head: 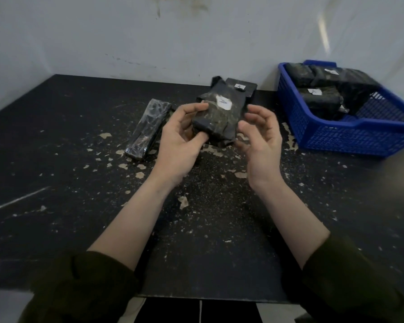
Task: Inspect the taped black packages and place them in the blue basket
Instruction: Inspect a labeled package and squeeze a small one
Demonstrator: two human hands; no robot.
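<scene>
Here, package (217,117) lengthwise away, in left hand (179,141).

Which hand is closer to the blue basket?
Right. The right hand is between the black package and the blue basket. The left hand grips the package from its far side, farther from the basket.

Left grip (180,141): holds a taped black package (216,120) over the bench (79,194).
Right grip (260,138): fingers loose, just beside the package.
Blue basket (331,141): on the right, with black packages (320,100) inside.
Shiny package (147,129): lies on the bench, left.
</scene>
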